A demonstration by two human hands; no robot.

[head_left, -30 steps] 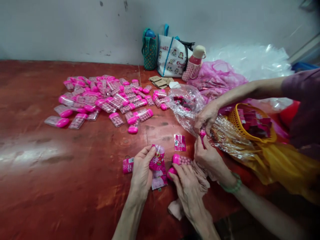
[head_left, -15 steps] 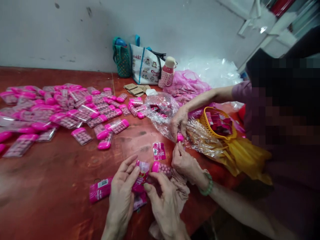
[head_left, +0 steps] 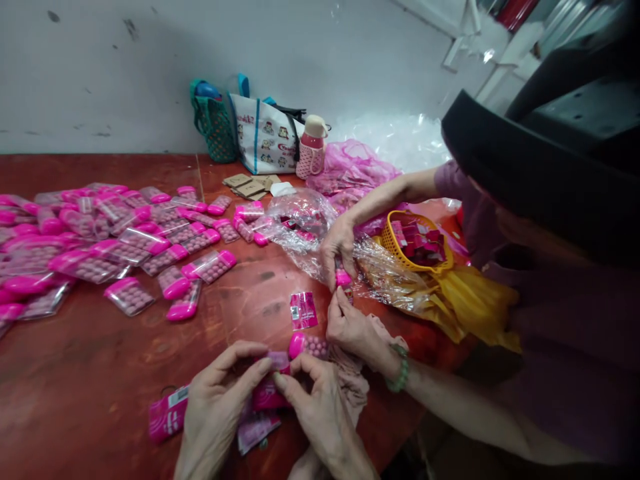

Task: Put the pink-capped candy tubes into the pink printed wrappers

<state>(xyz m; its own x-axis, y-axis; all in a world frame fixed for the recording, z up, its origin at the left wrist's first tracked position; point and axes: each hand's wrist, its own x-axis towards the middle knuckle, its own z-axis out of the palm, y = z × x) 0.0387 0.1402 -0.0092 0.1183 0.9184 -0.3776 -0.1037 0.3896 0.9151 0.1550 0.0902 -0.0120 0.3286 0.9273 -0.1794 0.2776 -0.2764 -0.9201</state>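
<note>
Fingertips of my left hand [head_left: 217,400] and my right hand [head_left: 323,407] pinch a small pink printed sleeve [head_left: 270,395] between them. Whether anything is inside it is hard to see. Beneath it lie more flat pink sleeves [head_left: 257,430], partly hidden by my hands. Left of my left hand is a pink pack of sleeves with a barcode label [head_left: 167,415]. Just beyond my right hand rests a clear container of pink balls with a pink cap [head_left: 307,346]. Farther on, a single flat pink sleeve [head_left: 303,311] lies on the table.
Many pink-capped containers [head_left: 130,247] spread over the red table [head_left: 100,373]. At right, a co-worker's hands [head_left: 355,327] hold another capped container. A yellow basket [head_left: 389,233], plastic bags, a cloth [head_left: 350,380], brown cards [head_left: 250,185], a bottle [head_left: 311,148] and a white bag [head_left: 267,137] are around.
My two hands have come closer together on the pink sleeve, the left turning inward over it. The view has shifted right, and the co-worker's capped head leans farther in.
</note>
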